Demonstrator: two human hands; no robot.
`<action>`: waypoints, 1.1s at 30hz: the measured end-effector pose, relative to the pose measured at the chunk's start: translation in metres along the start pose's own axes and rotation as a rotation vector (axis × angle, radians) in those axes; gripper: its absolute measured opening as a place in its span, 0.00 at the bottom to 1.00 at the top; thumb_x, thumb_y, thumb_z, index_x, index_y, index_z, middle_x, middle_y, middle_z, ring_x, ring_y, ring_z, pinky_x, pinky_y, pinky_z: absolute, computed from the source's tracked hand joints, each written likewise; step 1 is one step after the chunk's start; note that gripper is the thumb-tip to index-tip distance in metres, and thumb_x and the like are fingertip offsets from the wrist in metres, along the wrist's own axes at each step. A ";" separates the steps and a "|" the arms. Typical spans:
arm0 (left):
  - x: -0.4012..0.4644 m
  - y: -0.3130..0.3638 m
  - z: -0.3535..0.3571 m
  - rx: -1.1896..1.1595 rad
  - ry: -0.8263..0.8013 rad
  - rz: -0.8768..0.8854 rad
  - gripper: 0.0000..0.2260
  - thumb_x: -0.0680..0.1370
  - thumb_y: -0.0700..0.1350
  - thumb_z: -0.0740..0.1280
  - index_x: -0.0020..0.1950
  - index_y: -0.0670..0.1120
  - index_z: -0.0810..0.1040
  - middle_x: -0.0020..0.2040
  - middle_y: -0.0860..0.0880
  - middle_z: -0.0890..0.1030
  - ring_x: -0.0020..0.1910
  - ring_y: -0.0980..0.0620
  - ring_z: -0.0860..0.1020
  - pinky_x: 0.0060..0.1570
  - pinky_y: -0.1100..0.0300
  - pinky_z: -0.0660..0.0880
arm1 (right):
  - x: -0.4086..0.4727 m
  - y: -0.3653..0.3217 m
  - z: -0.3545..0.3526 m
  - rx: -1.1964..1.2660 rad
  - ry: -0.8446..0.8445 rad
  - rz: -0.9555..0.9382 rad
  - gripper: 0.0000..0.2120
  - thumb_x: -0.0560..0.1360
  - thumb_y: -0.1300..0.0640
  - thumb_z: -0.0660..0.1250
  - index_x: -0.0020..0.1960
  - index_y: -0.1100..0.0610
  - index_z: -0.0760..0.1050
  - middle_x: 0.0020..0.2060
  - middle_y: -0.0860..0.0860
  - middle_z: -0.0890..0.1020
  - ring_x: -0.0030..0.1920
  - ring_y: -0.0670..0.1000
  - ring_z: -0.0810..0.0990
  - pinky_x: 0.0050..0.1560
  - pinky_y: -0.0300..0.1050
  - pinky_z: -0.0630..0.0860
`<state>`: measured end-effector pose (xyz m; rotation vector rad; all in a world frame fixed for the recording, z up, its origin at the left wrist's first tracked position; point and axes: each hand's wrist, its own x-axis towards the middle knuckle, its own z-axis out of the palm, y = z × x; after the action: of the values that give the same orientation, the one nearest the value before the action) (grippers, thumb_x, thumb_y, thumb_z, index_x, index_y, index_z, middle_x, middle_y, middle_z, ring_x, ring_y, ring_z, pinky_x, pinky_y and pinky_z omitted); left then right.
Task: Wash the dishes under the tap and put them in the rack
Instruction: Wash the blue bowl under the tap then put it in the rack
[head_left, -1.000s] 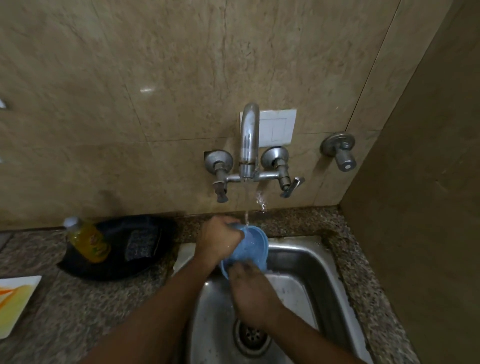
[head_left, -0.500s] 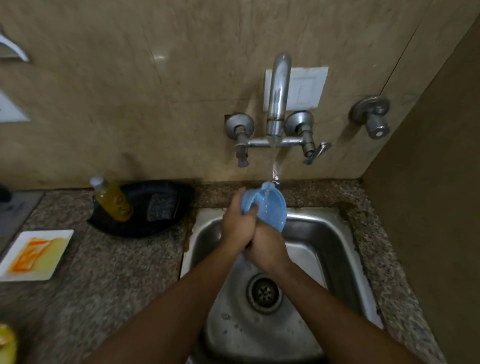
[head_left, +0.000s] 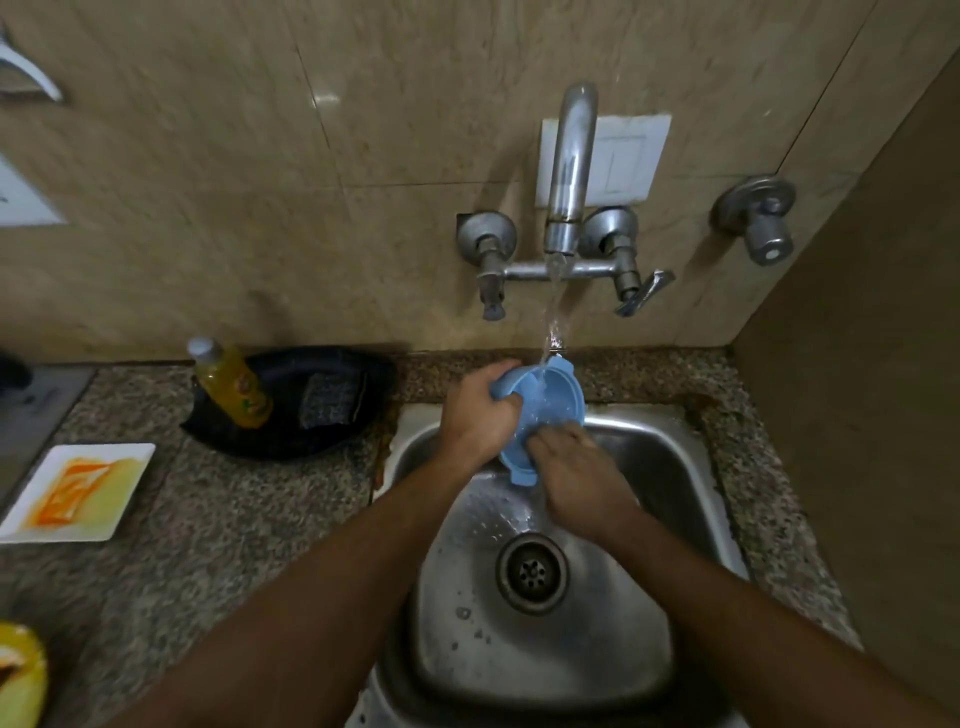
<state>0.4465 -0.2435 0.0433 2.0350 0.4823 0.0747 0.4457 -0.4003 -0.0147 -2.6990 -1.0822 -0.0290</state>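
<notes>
A small light-blue plastic bowl (head_left: 550, 402) is held tilted over the back of the steel sink (head_left: 670, 457), its open side facing right and toward me. Water from the wall tap (head_left: 569, 171) runs into it. My left hand (head_left: 480, 410) grips the bowl's left rim, fingers curled over the edge. My right hand (head_left: 576, 478) reaches into the bowl from below, fingers against its inner wall; their tips are hidden by the rim.
A black tray (head_left: 291, 441) with a yellow soap bottle (head_left: 231, 384) and a dark scrub pad (head_left: 332, 400) sits left of the sink. On the granite counter's left lies a white square plate (head_left: 75, 491) with orange residue. A yellow dish (head_left: 21, 675) shows at the bottom left. No rack is in view.
The view has tilted down, showing more of the sink. The bowl has stayed under the running water while my right hand shifted from beneath my left hand to the bowl's lower inside.
</notes>
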 end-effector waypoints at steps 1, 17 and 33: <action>0.001 0.003 0.000 0.008 0.010 -0.002 0.22 0.68 0.44 0.65 0.61 0.58 0.80 0.54 0.55 0.84 0.53 0.53 0.81 0.57 0.51 0.78 | 0.002 -0.011 0.001 0.057 -0.030 0.042 0.21 0.65 0.61 0.70 0.58 0.56 0.75 0.53 0.54 0.80 0.53 0.55 0.78 0.60 0.47 0.69; 0.002 0.003 -0.001 0.120 -0.048 -0.006 0.18 0.70 0.43 0.66 0.57 0.56 0.83 0.49 0.54 0.85 0.49 0.52 0.82 0.49 0.60 0.76 | -0.008 -0.014 0.005 -0.014 -0.049 0.008 0.19 0.69 0.57 0.70 0.60 0.55 0.76 0.56 0.53 0.80 0.57 0.54 0.77 0.66 0.49 0.69; -0.014 -0.023 0.023 -0.220 -0.071 -0.156 0.33 0.72 0.60 0.71 0.74 0.61 0.62 0.67 0.53 0.73 0.63 0.51 0.74 0.64 0.50 0.73 | 0.028 -0.035 -0.011 0.456 -0.034 0.355 0.11 0.75 0.61 0.64 0.56 0.57 0.79 0.46 0.54 0.85 0.47 0.55 0.84 0.45 0.47 0.78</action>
<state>0.4325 -0.2580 0.0145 1.7733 0.5614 -0.0377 0.4432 -0.3592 0.0058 -2.4302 -0.5200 0.2880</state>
